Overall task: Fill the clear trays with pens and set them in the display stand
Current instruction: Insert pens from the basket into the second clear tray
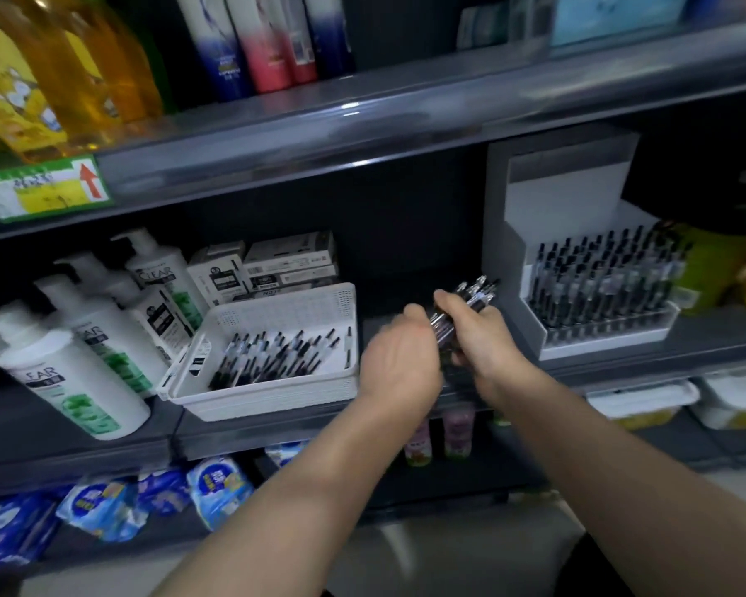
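**Fig.** Both hands held a bundle of black-and-clear click pens (476, 295) above the grey shelf (715, 336). It hung between the white perforated plastic basket (276, 392) of loose pens on the left and the white cardboard display stand (565, 196) on the right. The right hand (485, 336) had its fingers wrapped round the bundle's middle; the left hand (399, 359) appeared to grip the lower end with curled fingers. The bundle's long axis rose to the right, clicker ends toward the stand. The right hand was nearer the clear plastic tray (612, 336), seated in the stand and packed with upright pens.
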